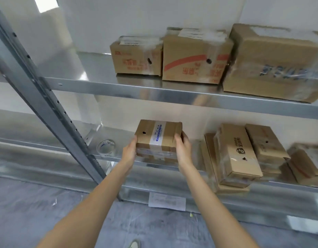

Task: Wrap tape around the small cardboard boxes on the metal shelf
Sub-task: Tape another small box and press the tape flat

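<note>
At 6 o'clock, nearest the camera, a shoe toe (135, 243) shows on the grey floor (38, 212). Both bare forearms reach up from there to the lower tier of the galvanised metal shelf (172, 93). The left hand (130, 152) grips the left end and the right hand (182, 147) grips the right end of a small stack of flat brown cardboard boxes (159, 136), thumbs on the near face, fingers curled behind. The stack sits near the picture's centre, at the shelf's front edge; whether it rests there or is lifted is unclear. A white printed tape band with blue lettering runs over the middle of its top box, and a small dark hole marks the left part of the lid.

At 9 o'clock from the stack, a roll of clear tape (106, 147) lies on the same tier. At 3 o'clock, a film-wrapped bundle of brown cartons (238, 154) leans there. At 12 o'clock, on the upper tier, three larger brown cartons with red and blue print (195, 59) stand side by side.
</note>
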Tool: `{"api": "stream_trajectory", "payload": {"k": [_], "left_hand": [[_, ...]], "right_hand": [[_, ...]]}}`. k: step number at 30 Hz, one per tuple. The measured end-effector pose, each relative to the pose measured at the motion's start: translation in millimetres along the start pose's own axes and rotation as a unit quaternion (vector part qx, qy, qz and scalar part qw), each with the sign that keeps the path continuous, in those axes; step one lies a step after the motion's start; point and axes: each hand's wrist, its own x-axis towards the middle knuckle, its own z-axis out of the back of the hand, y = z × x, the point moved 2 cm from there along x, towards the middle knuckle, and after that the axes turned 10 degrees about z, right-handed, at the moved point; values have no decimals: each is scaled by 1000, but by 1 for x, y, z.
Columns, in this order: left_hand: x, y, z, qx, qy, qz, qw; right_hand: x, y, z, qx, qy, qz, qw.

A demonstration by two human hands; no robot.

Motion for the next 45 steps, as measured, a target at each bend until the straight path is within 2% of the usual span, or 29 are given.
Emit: {"api": "stream_trajectory", "payload": {"k": [5, 10, 14, 19, 20, 22, 24, 26, 28, 29, 33, 35, 38, 40, 43, 45], "left_hand": [[35, -6, 25, 44, 57, -14, 997], [64, -2, 36, 91, 71, -21, 993], [80, 7, 45, 70, 82, -3, 994], [86, 11, 48, 94, 106, -26, 990], [87, 11, 50, 117, 98, -42, 987], [91, 11, 62, 173, 35, -102, 979], [96, 13, 85, 237, -68, -186, 951], [108, 20, 110, 369, -122, -235, 891], [118, 31, 125, 515, -122, -221, 819], [121, 34, 129, 561, -118, -204, 794], [126, 38, 131, 628, -120, -213, 739], [127, 35, 129, 642, -128, -215, 725], [128, 36, 133, 631, -147, -227, 727], [124, 33, 136, 596, -157, -254, 746], [114, 14, 140, 487, -156, -277, 813], [103, 0, 143, 396, -120, -282, 866]], "right_hand": [[7, -23, -32, -8, -23, -24, 999], [13, -41, -54, -9, -10, -72, 997], [19, -54, -67, -18, 10, -90, 996], [23, -69, -75, -31, -17, -94, 995], [24, -71, -75, -33, -21, -94, 995], [25, -74, -75, -37, -24, -90, 995], [26, -77, -75, -39, -25, -86, 995], [26, -78, -76, -36, -28, -84, 995], [27, -79, -75, -36, -33, -80, 996], [27, -79, -75, -38, -35, -80, 995], [27, -80, -75, -40, -38, -78, 995], [27, -80, -75, -46, -38, -76, 995], [28, -79, -74, -58, -37, -84, 994], [26, -74, -72, -89, -60, -68, 992], [22, -53, -72, -151, -99, 18, 983], [19, -36, -81, -170, -75, 82, 979]]}}
